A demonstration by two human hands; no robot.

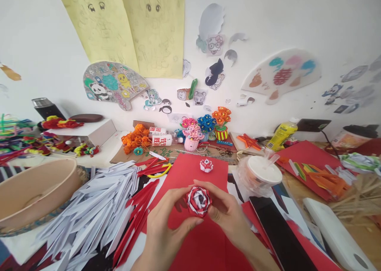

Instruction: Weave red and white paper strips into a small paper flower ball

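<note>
A round folded-paper flower in red and white, with layered petals, is held up between both hands over a red paper sheet. My left hand curves around its left side, fingers over the top and thumb below. From the right, my right hand grips it with the thumb at its lower right edge and fingers behind. A smaller red and white paper flower rests on the red sheet just beyond my fingers. The underside of the held flower is hidden.
White folded paper strips and red strips are heaped at the left beside a large round basin. A lidded cup, black phone-like slab and white device lie right. Pipe-cleaner flowers stand by the wall.
</note>
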